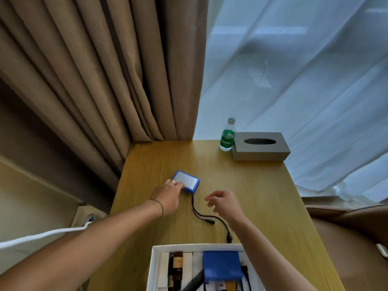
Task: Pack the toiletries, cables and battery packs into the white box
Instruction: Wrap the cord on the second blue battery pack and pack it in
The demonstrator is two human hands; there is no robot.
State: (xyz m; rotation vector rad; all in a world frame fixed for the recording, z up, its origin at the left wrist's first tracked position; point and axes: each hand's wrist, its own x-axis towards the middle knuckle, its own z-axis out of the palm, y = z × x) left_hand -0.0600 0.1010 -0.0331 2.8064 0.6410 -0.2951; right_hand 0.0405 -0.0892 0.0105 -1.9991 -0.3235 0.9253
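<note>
White box (155, 267): open, at the near edge of the bench (262, 196), cut off by the bottom of the frame.
Box contents: a blue battery pack (221, 266) on top at the right; white rolled items and a dark brown bottle (177, 267) at the left; a black ribbed cable (194, 281) and further small items, too cropped to identify.
Second battery pack (186, 181): blue with a pale top face, flat on the bench, well apart from the box, toward the far left.
Pack leads (210, 219): two black cables run from its near edge across the bench; one plug lies just beyond the box's far wall.
Left hand (168, 196): fingers extended, tips touching the near-left corner of the second pack; whether they grip it cannot be told.
Right hand (223, 201): above the bench, fingers loosely curled, holding nothing, near the pack's right side and above the leads.
Far right corner: a water bottle (227, 135) stands touching a grey tissue box (261, 147).
</note>
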